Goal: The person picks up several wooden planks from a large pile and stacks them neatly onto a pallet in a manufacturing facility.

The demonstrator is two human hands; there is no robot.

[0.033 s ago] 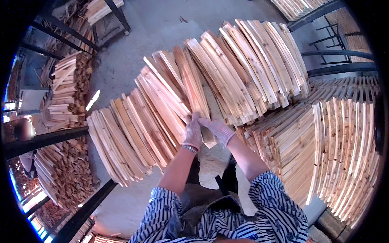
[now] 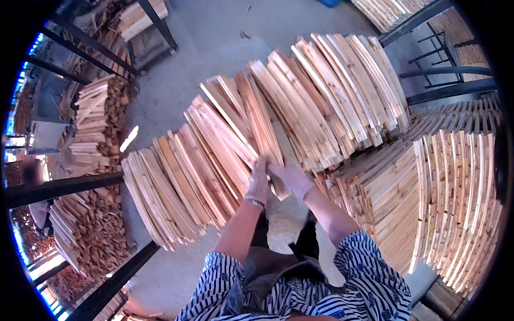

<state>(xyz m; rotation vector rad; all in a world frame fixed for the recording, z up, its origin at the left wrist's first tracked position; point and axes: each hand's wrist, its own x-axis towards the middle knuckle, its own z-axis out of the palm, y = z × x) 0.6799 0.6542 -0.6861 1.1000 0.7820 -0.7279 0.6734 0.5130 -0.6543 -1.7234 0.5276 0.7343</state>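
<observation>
Both my hands wear pale work gloves and meet at the near ends of several wooden slats [image 2: 261, 125] in the middle of a long row. My left hand [image 2: 258, 184] is closed along the left side of these ends, thumb side up. From the right, my right hand [image 2: 292, 181] grips the same slats, its fingertips close to the left hand. One slat's near end [image 2: 279, 191] shows between the hands. A pile of light slats [image 2: 179, 176] lies to the left, and a larger pile [image 2: 326, 96] to the right. The fingers' undersides are hidden.
A tall stack of slats [image 2: 455, 198] stands at my right. Rough wood piles [image 2: 88, 230] line the left side behind dark metal bars [image 2: 69, 189]. Grey concrete floor [image 2: 214, 37] shows beyond the row. A person [image 2: 40, 214] is at the far left edge.
The row of slats and the surroundings sit slightly lower and further right in the picture. My hands stay at the same slat ends, with little visible movement against them.
</observation>
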